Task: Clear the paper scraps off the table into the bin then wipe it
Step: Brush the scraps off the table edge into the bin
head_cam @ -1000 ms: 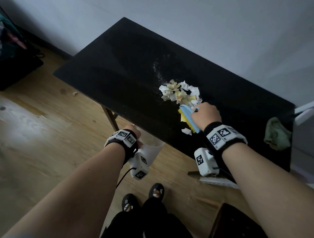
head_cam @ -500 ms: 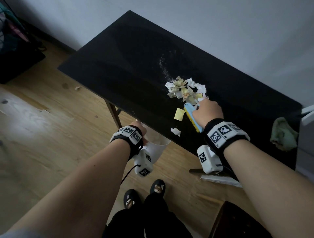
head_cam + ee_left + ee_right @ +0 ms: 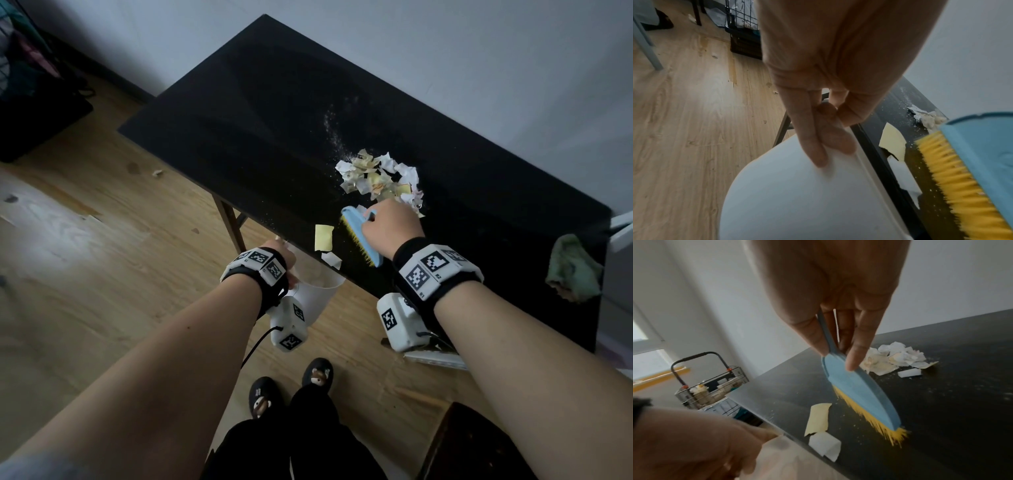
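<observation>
A heap of white and yellow paper scraps point(image 3: 380, 178) point(image 3: 898, 358) lies on the black table point(image 3: 257, 113). My right hand point(image 3: 390, 226) grips a blue brush point(image 3: 359, 236) point(image 3: 857, 389) point(image 3: 982, 152) with yellow bristles, held between the heap and the near edge. Left of the bristles lie a yellow scrap point(image 3: 323, 237) point(image 3: 818, 417) and a white scrap point(image 3: 331, 259) point(image 3: 824, 444), right at the table edge. My left hand point(image 3: 284, 260) point(image 3: 824, 129) grips the rim of a white bin point(image 3: 313, 294) point(image 3: 797, 194), held just below that edge.
A green cloth point(image 3: 573, 270) lies on the table's right end. A wire basket point(image 3: 713, 384) with odds and ends stands beyond the table's far end. Dust specks point(image 3: 334, 133) streak the tabletop. Wooden floor point(image 3: 85, 257) lies to the left, with dark furniture point(image 3: 30, 102) at the far left.
The brush has swept toward the near edge, and the yellow and white scraps have slid closer to the edge above the bin. My left hand keeps the bin in place.
</observation>
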Action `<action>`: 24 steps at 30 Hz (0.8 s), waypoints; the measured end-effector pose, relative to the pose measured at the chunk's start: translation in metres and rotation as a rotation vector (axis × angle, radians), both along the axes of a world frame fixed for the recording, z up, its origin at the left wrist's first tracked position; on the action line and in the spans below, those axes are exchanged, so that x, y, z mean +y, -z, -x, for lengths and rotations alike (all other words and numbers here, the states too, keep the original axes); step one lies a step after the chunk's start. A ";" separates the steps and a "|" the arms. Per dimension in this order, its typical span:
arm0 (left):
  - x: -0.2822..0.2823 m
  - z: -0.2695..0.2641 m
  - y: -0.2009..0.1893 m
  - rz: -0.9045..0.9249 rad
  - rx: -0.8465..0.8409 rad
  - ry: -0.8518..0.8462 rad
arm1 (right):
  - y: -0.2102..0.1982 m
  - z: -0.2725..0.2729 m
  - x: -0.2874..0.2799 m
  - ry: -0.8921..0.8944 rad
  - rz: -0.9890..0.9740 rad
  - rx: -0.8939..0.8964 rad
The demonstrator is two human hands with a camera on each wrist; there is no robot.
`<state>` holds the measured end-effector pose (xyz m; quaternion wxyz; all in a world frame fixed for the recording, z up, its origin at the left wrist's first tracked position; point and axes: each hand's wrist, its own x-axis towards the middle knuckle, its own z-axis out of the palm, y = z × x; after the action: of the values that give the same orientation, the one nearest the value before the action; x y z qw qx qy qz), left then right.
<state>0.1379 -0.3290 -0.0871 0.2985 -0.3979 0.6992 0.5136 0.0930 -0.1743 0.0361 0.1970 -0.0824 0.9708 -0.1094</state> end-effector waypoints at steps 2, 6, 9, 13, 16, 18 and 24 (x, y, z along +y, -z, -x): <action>-0.001 -0.001 -0.002 -0.015 0.000 -0.015 | 0.000 -0.005 -0.008 -0.081 0.017 -0.061; -0.006 -0.003 -0.001 -0.003 -0.013 -0.044 | -0.002 -0.005 -0.015 -0.109 0.124 -0.105; -0.008 -0.005 -0.006 -0.013 -0.034 -0.060 | -0.003 -0.001 -0.016 -0.123 0.084 -0.010; -0.010 -0.008 -0.007 -0.020 -0.008 -0.062 | -0.001 -0.001 -0.015 -0.106 0.018 0.003; -0.010 -0.009 -0.003 -0.015 -0.005 -0.056 | 0.003 -0.007 -0.021 -0.148 0.043 -0.077; -0.009 -0.009 -0.001 -0.018 0.005 -0.071 | 0.003 -0.009 -0.024 -0.130 0.105 -0.095; -0.008 -0.010 -0.008 -0.005 0.032 -0.070 | -0.009 0.001 -0.005 -0.059 0.106 0.122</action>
<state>0.1478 -0.3369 -0.0795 0.2701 -0.4133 0.6880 0.5319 0.0924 -0.1798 0.0455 0.1362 -0.1279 0.9709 -0.1495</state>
